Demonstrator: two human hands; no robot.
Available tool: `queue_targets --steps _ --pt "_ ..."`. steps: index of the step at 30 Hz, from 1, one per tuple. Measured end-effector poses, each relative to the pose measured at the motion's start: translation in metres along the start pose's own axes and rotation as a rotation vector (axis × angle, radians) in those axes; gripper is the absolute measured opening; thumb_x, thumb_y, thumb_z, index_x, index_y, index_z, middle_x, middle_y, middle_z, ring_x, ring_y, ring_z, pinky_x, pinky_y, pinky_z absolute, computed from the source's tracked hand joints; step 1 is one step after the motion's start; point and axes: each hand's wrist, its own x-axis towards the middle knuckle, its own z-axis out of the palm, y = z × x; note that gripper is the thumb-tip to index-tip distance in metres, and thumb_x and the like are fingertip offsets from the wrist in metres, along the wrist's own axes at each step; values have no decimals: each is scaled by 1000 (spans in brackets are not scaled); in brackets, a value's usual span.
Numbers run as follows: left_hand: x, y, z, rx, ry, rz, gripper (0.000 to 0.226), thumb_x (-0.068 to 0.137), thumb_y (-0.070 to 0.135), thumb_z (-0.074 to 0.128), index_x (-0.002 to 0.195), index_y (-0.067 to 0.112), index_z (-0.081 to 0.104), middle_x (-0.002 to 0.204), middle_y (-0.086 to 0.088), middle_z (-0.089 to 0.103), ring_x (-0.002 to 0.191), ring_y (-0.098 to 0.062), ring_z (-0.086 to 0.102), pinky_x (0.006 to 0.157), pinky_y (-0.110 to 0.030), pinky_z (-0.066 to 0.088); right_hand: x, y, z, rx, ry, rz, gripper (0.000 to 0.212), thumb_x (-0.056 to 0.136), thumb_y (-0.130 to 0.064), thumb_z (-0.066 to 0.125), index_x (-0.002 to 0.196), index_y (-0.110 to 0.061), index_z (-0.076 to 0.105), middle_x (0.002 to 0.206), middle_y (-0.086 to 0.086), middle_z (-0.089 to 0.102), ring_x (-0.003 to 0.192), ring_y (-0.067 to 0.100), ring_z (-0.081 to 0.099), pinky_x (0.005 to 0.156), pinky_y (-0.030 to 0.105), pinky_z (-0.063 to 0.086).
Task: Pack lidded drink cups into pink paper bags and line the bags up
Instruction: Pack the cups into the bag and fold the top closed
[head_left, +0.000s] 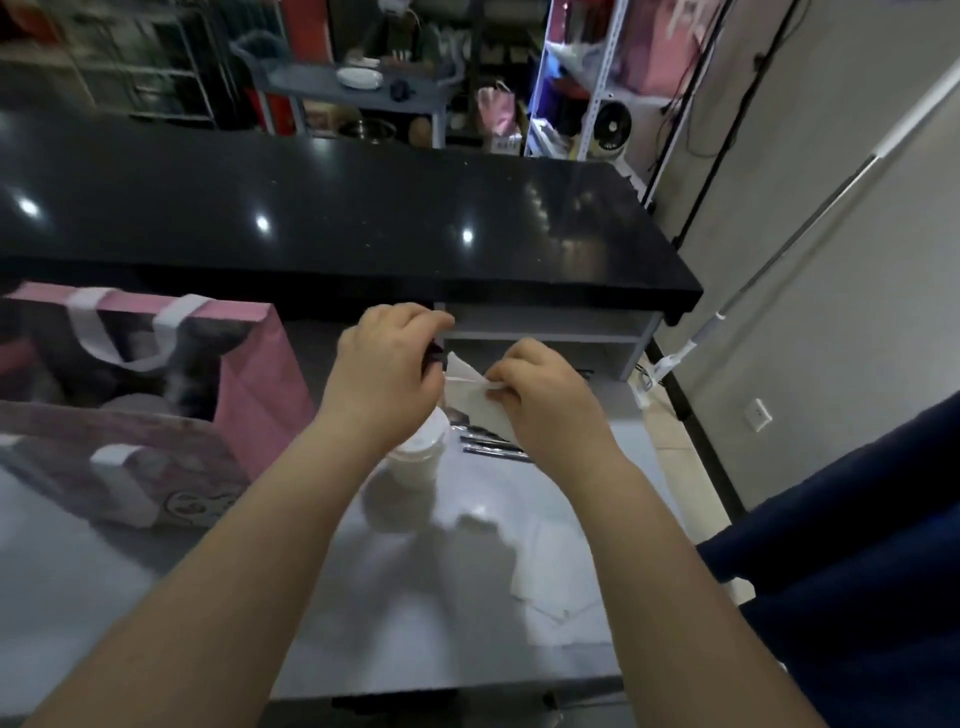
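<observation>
My left hand (387, 358) is raised over the steel worktop with its fingers curled round a small dark item that I cannot identify. My right hand (540, 387) pinches a folded white paper napkin (470, 389) beside it. Below the hands stands a white lidded drink cup (415, 457). At the left an open pink paper bag (260, 374) with white handles stands upright and holds lidded cups. A second pink bag (171, 457) with a printed side is nearer to me at the left.
Dark wrapped straws (488, 444) lie on the steel worktop (363, 597) right of the cup. White napkins (550, 582) lie flat near the right edge. A raised black counter (337, 218) runs across behind, with a grey shelf (545, 332) under it.
</observation>
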Motion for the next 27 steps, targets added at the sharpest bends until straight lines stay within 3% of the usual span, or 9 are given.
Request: queue_targets --steps 7,13,16,20,23,27 --pt "2 -76 -78 95 116 -120 47 83 14 64 130 18 59 124 -4 62 117 -30 50 98 -49 41 65 -71 16 28 138 -206 10 79 0 71 89 2 71 89 12 61 78 27 57 56 41 52" --pt "-33 -167 -132 82 98 -228 44 82 20 70 126 23 62 124 2 62 118 -24 53 98 -49 43 111 -141 35 221 235 -260 12 78 4 73 89 -1 73 87 7 60 77 18 57 66 28 50" --pt "-48 -219 -151 13 67 -283 42 79 26 75 120 28 63 117 10 63 110 -16 55 95 -46 46 132 -179 54 320 258 -286 13 77 2 75 87 -5 73 87 -3 57 77 6 52 71 13 45" --pt "-49 -280 -166 -74 -119 -293 32 72 37 80 102 35 67 102 18 58 95 -7 55 86 -37 51 151 -224 92 490 136 -200 16 78 -2 76 85 -16 72 87 -16 56 82 1 56 73 8 43" --pt "-40 -311 -168 -210 -222 -233 33 67 37 78 97 43 67 98 20 60 93 -1 57 82 -35 52 160 -242 123 498 -57 -69 32 79 -5 76 78 -35 66 84 -18 60 83 -2 58 70 7 43" --pt "-21 -339 -166 -172 -382 -116 68 65 46 81 127 43 55 124 21 54 124 -8 42 100 -36 43 173 -245 150 373 -282 101 31 80 -13 77 71 -39 63 83 -16 61 81 -3 58 69 11 45"
